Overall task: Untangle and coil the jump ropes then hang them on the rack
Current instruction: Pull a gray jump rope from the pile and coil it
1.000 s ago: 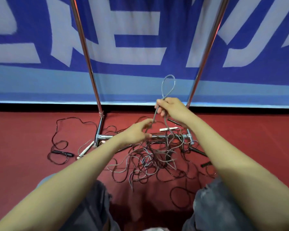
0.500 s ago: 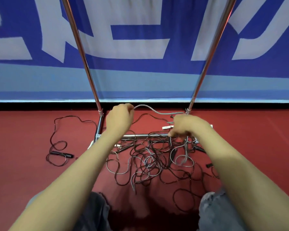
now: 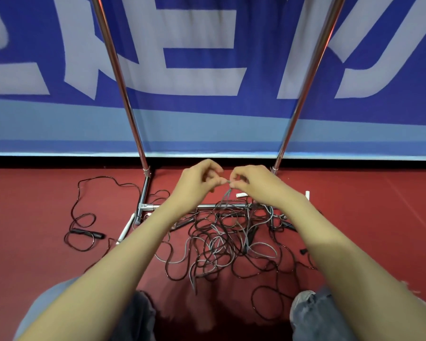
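Note:
A tangled heap of grey and black jump ropes lies on the red floor in front of me. My left hand and my right hand meet above the heap, fingertips nearly touching. Both pinch the same grey rope, whose strands drop from my fingers down into the tangle. The metal rack stands behind, its two chrome uprights rising to the top of the view and its base bar crossing under my hands. Another black rope with a black handle lies loose at the left.
A blue and white banner hangs close behind the rack. White handles lie by the rack's left foot and right of my hands. My knees in jeans frame the bottom. Rope loops spread across the floor toward my right knee.
My hands were spread apart with a length of grey rope stretched between them; now they have come together, folding that rope so both pinch it at one spot.

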